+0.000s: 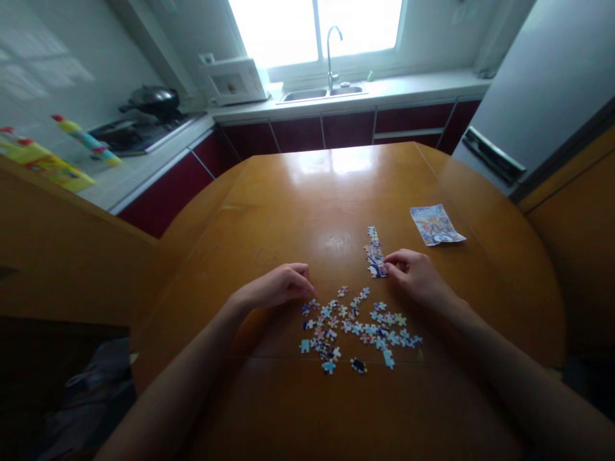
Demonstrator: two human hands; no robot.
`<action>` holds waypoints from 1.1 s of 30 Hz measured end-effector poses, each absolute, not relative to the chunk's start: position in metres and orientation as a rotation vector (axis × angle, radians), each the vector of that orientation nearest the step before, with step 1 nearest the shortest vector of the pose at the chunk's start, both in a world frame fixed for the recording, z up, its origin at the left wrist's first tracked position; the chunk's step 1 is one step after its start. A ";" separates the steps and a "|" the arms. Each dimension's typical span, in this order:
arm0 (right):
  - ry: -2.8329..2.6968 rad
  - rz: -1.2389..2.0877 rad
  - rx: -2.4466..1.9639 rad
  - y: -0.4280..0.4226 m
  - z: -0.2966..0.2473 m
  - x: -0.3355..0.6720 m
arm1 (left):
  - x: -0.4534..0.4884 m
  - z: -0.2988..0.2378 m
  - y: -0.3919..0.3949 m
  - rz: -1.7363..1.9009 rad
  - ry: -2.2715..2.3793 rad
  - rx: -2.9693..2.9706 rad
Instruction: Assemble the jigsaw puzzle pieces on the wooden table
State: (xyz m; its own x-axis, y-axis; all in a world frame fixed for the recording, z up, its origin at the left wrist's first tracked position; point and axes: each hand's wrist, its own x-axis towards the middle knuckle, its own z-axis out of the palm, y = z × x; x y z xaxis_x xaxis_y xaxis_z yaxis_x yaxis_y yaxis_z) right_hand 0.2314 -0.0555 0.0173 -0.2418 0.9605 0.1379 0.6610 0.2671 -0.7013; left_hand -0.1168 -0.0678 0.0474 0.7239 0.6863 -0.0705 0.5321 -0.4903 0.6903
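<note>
A narrow joined strip of jigsaw puzzle (374, 251) lies on the wooden table, with a dark blue and white part at its near end. My right hand (417, 274) is at the strip's near right corner, thumb and forefinger pinched on a puzzle piece (383, 270) at its edge. Nearer to me is a scattered heap of loose puzzle pieces (356, 327), many pale blue, some dark or multicoloured. At the heap's far left edge rests my left hand (287, 283), its fingers curled in and closed, with no piece visible in them.
A creased picture sheet (436, 225) lies on the table (269, 218) beyond my right hand. Past the table, a counter carries a sink (307, 95), a microwave (235, 81) and a stove with a wok (152, 100). Bottles (86, 141) stand at the left; a fridge (542, 96) is at the right.
</note>
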 end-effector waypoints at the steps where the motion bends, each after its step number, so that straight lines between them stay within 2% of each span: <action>1: -1.989 0.702 -1.459 -0.056 0.018 0.231 | -0.115 0.047 -0.069 0.272 0.907 2.201; 19: -1.985 0.718 -1.459 -0.056 0.017 0.233 | -0.106 0.034 -0.068 0.343 0.991 2.199; 28: -1.945 0.774 -1.480 -0.057 0.017 0.233 | -0.119 0.056 -0.073 0.034 0.997 2.178; 33: -1.953 0.775 -1.463 -0.056 0.018 0.233 | -0.116 0.049 -0.073 0.073 0.941 2.134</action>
